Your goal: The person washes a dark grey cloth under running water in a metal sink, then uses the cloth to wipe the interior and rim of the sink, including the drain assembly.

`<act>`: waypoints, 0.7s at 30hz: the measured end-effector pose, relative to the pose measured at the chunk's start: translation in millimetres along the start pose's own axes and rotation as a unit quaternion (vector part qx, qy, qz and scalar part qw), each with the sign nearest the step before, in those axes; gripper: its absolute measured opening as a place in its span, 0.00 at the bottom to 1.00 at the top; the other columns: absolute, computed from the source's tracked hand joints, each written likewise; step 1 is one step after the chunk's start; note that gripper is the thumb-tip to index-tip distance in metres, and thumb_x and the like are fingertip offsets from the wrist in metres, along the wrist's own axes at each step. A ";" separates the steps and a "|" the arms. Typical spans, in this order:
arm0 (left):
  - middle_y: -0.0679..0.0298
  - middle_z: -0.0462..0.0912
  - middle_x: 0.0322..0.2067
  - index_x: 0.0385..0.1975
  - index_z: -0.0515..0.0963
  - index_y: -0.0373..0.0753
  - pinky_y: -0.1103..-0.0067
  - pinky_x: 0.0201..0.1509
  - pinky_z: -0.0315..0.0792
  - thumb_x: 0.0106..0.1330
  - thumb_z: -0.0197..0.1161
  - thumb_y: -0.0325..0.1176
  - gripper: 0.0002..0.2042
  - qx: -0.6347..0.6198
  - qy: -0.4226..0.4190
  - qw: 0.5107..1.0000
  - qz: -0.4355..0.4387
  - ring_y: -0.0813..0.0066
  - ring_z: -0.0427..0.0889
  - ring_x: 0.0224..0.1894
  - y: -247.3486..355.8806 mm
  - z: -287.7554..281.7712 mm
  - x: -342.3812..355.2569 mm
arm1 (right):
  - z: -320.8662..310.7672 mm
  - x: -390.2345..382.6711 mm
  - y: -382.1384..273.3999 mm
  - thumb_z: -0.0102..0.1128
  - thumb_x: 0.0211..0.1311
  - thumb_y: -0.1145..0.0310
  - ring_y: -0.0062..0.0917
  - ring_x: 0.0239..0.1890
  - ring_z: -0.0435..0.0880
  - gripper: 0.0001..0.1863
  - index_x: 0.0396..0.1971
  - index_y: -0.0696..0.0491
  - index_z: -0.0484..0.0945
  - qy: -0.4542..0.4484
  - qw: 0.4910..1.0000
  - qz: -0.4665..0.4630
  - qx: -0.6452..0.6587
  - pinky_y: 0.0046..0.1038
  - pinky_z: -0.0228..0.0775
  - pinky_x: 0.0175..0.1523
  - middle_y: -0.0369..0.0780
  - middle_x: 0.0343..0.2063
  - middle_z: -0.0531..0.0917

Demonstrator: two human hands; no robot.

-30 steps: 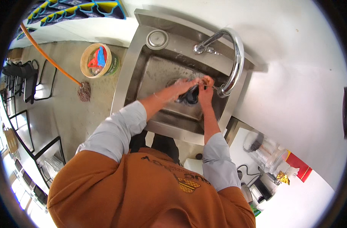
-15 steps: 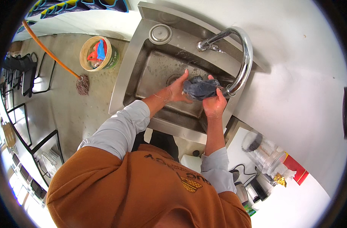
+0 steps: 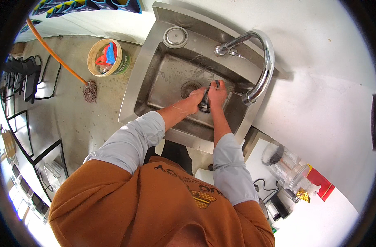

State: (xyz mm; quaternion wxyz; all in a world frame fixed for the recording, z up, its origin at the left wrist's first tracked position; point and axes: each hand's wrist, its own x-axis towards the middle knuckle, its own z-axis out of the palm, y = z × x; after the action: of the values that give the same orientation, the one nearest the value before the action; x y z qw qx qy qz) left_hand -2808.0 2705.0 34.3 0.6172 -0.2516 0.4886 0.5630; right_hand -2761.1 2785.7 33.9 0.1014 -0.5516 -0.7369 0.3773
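A dark grey, wet-looking cloth is bunched between my hands over the metal sink basin. My left hand is closed on its left side. Close against it, my right hand grips the cloth from the right. Only small dark parts show between and beyond my fingers; the rest is hidden in my grip. To the right of my hands hangs the mouth of the curved chrome faucet. The round drain lies just beyond my left hand.
A round metal lid-like disc rests on the sink's far left corner. On the floor to the left stand a bucket with red and blue plastic in it and a mop. At right, a clear plastic jar lies on a white surface.
The spread-out cloth is now bunched up. My right hand has moved left, away from the faucet mouth, and my left hand has closed on the cloth.
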 end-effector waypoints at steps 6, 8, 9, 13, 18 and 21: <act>0.62 0.79 0.36 0.38 0.76 0.41 0.68 0.41 0.71 0.64 0.52 0.52 0.19 0.017 0.036 0.994 -0.098 0.66 0.77 0.37 34.2 -17.0 -13.8 | 14.5 -72.2 -17.0 0.52 0.62 0.57 0.39 0.28 0.78 0.16 0.31 0.57 0.71 0.043 0.965 -0.250 -0.060 0.37 0.67 0.36 0.46 0.25 0.78; 0.58 0.77 0.37 0.42 0.73 0.38 0.67 0.40 0.71 0.62 0.58 0.47 0.18 -0.082 -0.079 0.993 -0.004 0.66 0.76 0.39 -22.8 -69.8 80.0 | 18.2 -58.7 -3.0 0.50 0.62 0.58 0.41 0.34 0.77 0.15 0.33 0.57 0.71 -0.015 0.980 -0.181 -0.081 0.38 0.67 0.38 0.48 0.29 0.78; 0.57 0.77 0.38 0.43 0.73 0.38 0.67 0.40 0.71 0.62 0.58 0.47 0.19 -0.054 -0.056 0.997 -0.020 0.66 0.76 0.39 -12.1 -30.2 38.2 | 13.0 -15.1 26.8 0.50 0.63 0.59 0.43 0.39 0.76 0.14 0.35 0.56 0.71 -0.039 0.988 -0.124 -0.088 0.40 0.67 0.40 0.49 0.32 0.77; 0.60 0.78 0.41 0.42 0.76 0.41 0.62 0.47 0.67 0.62 0.55 0.49 0.18 0.016 -0.087 0.991 0.097 0.66 0.75 0.44 -19.4 -29.3 38.8 | -7.7 -26.8 -7.5 0.49 0.63 0.61 0.44 0.45 0.76 0.14 0.39 0.56 0.71 -0.103 0.993 0.044 0.045 0.40 0.68 0.43 0.50 0.38 0.78; 0.64 0.77 0.34 0.35 0.77 0.44 0.60 0.45 0.66 0.62 0.56 0.50 0.15 0.069 0.016 0.997 -0.004 0.66 0.73 0.42 15.9 -3.2 -16.0 | 19.3 -61.9 1.7 0.47 0.65 0.58 0.40 0.31 0.77 0.16 0.35 0.58 0.70 0.056 0.973 -0.225 0.016 0.37 0.68 0.37 0.49 0.27 0.77; 0.65 0.77 0.33 0.34 0.77 0.45 0.61 0.45 0.66 0.62 0.56 0.50 0.15 0.071 0.016 0.997 -0.011 0.66 0.72 0.41 8.4 9.1 -22.4 | -2.7 -15.0 -0.3 0.47 0.66 0.59 0.41 0.28 0.75 0.16 0.31 0.58 0.70 0.005 0.998 -0.003 0.056 0.36 0.66 0.35 0.48 0.24 0.76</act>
State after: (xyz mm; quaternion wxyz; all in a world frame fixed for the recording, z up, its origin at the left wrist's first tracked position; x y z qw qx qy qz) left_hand -2810.5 2704.9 59.8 0.6318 -0.2212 0.5341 0.5163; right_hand -2754.3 2773.5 40.1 0.1367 -0.5448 -0.7158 0.4149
